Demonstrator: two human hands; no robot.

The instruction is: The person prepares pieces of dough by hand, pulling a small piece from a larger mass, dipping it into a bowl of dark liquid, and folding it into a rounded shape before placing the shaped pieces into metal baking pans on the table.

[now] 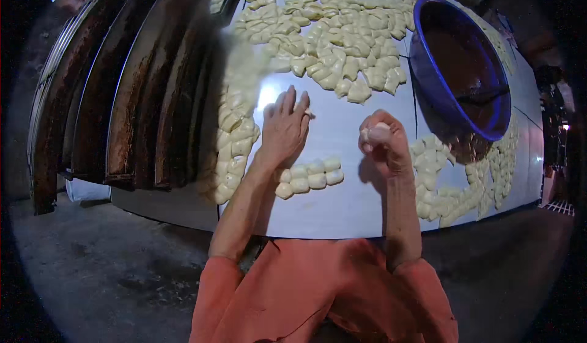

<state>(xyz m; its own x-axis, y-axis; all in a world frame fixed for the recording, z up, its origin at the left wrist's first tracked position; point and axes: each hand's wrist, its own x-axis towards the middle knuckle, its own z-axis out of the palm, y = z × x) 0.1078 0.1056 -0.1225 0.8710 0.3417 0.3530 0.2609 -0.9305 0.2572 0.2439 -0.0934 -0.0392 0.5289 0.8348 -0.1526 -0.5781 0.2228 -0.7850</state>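
Observation:
My left hand (284, 126) lies palm down on the white tabletop (306, 217), fingers stretched out. A small pale bit shows beside it, too small to name. My right hand (391, 146) is raised a little to the right, its fingers curled round a piece of pale dough (376, 132). Between my forearms sit short rows of rounded dough balls (309, 177), packed side by side. Farther off spreads a large mass of cut dough pieces (342, 49), close beyond my left fingertips.
A blue basin (422, 68) of brown filling stands tilted at the right, a dark implement (483, 94) in it. More dough pieces lie along the left edge (235, 141) and at the right (443, 199). Stacked dark trays (131, 92) stand upright on the left.

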